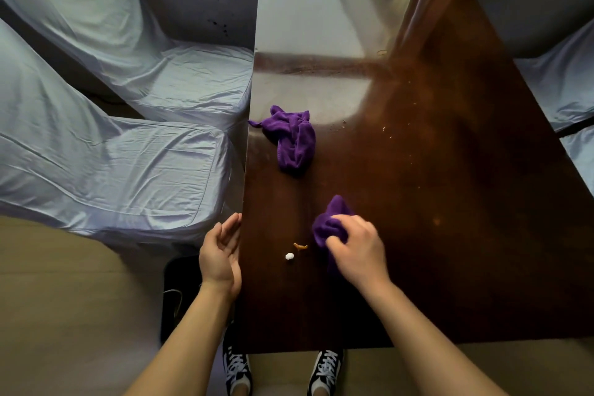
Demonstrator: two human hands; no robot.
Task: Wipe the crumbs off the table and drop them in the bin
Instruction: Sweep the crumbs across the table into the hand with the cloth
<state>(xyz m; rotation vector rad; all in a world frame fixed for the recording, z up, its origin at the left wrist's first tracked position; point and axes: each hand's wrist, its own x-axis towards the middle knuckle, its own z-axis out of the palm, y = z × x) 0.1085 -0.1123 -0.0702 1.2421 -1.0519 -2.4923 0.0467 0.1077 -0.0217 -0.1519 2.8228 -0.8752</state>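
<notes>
My right hand [358, 251] is shut on a bunched purple cloth [332, 222] pressed on the dark glossy wooden table [450, 202]. Just left of the cloth lie an orange crumb [300, 246] and a white crumb [289, 256]. My left hand [221, 254] is cupped open, palm up, at the table's left edge, level with those crumbs. Below that hand stands a black bin [180, 296] on the floor. Small pale specks [387, 132] are scattered farther out on the table.
A second purple cloth [292, 138] lies crumpled near the table's left edge, farther away. Two chairs in pale blue covers [128, 154] stand to the left, another covered chair [565, 90] at the right. My sneakers [238, 370] show below the table's near edge.
</notes>
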